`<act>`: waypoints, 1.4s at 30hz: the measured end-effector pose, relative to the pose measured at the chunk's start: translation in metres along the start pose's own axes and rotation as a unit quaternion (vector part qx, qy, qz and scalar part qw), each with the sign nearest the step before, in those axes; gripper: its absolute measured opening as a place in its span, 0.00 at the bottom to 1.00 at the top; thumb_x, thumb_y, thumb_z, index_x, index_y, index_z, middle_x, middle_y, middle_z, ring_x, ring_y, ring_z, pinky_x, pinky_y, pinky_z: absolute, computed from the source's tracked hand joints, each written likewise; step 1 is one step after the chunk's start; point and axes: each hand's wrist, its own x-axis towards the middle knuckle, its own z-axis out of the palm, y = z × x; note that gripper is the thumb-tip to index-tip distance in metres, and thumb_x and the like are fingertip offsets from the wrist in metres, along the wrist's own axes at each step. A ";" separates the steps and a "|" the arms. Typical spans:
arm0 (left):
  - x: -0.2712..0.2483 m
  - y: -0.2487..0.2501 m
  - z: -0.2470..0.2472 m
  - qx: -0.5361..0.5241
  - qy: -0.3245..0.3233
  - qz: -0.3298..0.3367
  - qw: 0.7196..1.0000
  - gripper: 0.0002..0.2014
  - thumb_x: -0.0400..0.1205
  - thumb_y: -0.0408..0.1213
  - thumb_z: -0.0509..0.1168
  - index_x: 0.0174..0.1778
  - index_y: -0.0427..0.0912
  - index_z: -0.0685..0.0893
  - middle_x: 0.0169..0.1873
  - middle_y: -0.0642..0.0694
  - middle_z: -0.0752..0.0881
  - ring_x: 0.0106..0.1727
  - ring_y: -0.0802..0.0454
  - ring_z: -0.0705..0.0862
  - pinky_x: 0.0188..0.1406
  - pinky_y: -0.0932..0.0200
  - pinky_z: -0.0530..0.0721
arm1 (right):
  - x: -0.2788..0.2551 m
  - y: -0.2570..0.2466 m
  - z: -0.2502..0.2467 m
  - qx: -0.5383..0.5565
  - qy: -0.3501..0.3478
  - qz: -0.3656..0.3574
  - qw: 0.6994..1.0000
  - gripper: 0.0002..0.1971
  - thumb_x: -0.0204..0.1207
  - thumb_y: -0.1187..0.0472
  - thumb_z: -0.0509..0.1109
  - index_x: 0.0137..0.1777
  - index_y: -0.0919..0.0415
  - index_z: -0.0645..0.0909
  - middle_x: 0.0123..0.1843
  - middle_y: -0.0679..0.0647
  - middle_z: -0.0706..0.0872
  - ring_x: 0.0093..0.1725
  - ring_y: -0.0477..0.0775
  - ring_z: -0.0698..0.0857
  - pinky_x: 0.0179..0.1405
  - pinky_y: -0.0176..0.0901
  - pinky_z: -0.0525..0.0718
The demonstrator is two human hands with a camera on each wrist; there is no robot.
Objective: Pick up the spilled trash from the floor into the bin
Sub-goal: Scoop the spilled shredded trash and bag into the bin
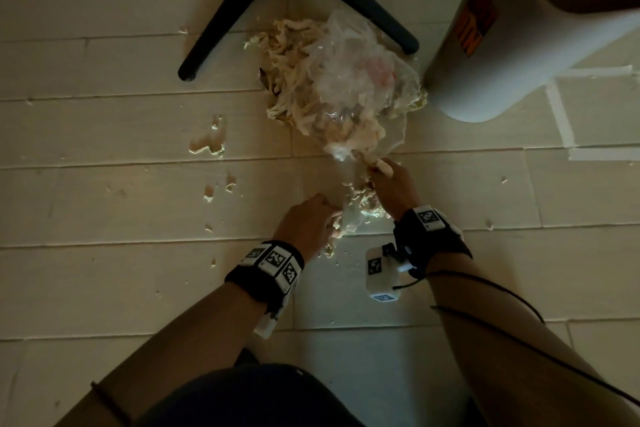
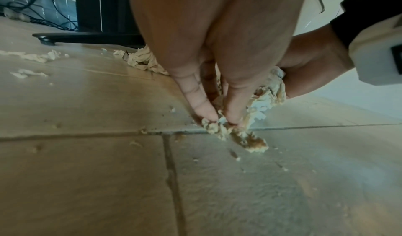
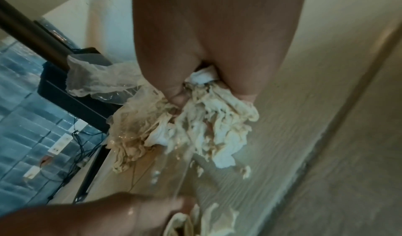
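Right hand (image 1: 393,184) closed round a wad of soggy paper trash (image 3: 213,119), fingers curled into it; left hand (image 1: 308,222) pinching a smaller clump (image 2: 219,127) against the floor (image 1: 104,184); main trash heap (image 1: 332,87) with clear plastic bag (image 1: 360,73) lying just beyond, touching the white bin (image 1: 491,55); scraps (image 1: 207,146) scattered leftward; dark chair legs (image 1: 221,21) straddling the heap's far side.

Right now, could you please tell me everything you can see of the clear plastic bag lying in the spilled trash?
The clear plastic bag is thin, crinkled and see-through, with a faint pink patch showing through it. It lies crumpled on the floor over a heap of pale shredded paper, between a black chair leg and the white bin. Its near end stretches toward the right hand, which grips wet paper there.
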 end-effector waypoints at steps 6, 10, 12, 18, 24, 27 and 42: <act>-0.005 0.003 0.002 -0.031 0.023 0.000 0.999 0.13 0.81 0.35 0.64 0.58 0.49 0.89 0.56 0.50 0.87 0.53 0.48 0.86 0.54 0.56 0.82 | -0.005 0.011 0.003 -0.087 -0.044 -0.027 0.995 0.12 0.76 0.56 0.71 0.56 0.59 0.82 0.50 0.56 0.84 0.46 0.55 0.82 0.45 0.45 0.77; -0.024 0.000 0.016 0.004 0.039 0.051 0.998 0.18 0.80 0.45 0.67 0.67 0.54 0.83 0.64 0.50 0.81 0.60 0.50 0.81 0.56 0.54 0.84 | -0.016 0.023 0.011 -0.216 -0.053 -0.054 0.973 0.28 0.72 0.54 0.78 0.71 0.54 0.76 0.66 0.57 0.76 0.63 0.60 0.78 0.64 0.52 0.79; -0.034 -0.004 0.025 0.032 0.043 0.085 0.995 0.18 0.79 0.45 0.70 0.65 0.53 0.83 0.63 0.49 0.81 0.60 0.47 0.80 0.50 0.49 0.87 | -0.025 0.027 0.017 -0.259 -0.017 -0.092 0.961 0.23 0.73 0.55 0.76 0.68 0.54 0.79 0.66 0.57 0.77 0.66 0.61 0.77 0.65 0.55 0.80; -0.029 -0.018 0.027 0.017 0.052 0.120 0.991 0.09 0.77 0.33 0.70 0.50 0.46 0.91 0.49 0.43 0.89 0.47 0.42 0.88 0.43 0.45 0.89 | -0.031 0.032 0.022 -0.293 0.026 -0.137 0.946 0.13 0.76 0.68 0.69 0.58 0.58 0.85 0.58 0.58 0.85 0.60 0.63 0.82 0.54 0.51 0.81; -0.006 0.006 -0.007 -0.263 0.156 -0.028 0.952 0.05 0.75 0.32 0.75 0.43 0.46 0.92 0.41 0.49 0.92 0.42 0.55 0.90 0.49 0.58 0.88 | -0.021 0.014 0.010 0.032 -0.036 0.026 0.999 0.10 0.78 0.54 0.69 0.48 0.60 0.86 0.44 0.60 0.88 0.40 0.59 0.85 0.41 0.55 0.83; 0.002 0.029 -0.022 -0.336 0.180 -0.017 0.924 0.08 0.73 0.33 0.78 0.46 0.45 0.89 0.40 0.53 0.91 0.41 0.66 0.88 0.44 0.71 0.84 | -0.028 -0.001 0.008 0.278 -0.075 0.109 0.951 0.08 0.79 0.62 0.67 0.49 0.63 0.87 0.44 0.62 0.89 0.32 0.55 0.85 0.29 0.45 0.82; -0.007 0.056 -0.071 -0.387 0.006 0.066 0.920 0.41 0.69 0.45 0.82 0.74 0.62 0.68 0.69 0.53 0.73 0.64 0.59 0.81 0.57 0.64 0.85 | -0.023 -0.024 -0.022 0.354 -0.062 0.048 0.932 0.10 0.76 0.78 0.64 0.53 0.69 0.81 0.38 0.60 0.85 0.35 0.57 0.85 0.34 0.46 0.85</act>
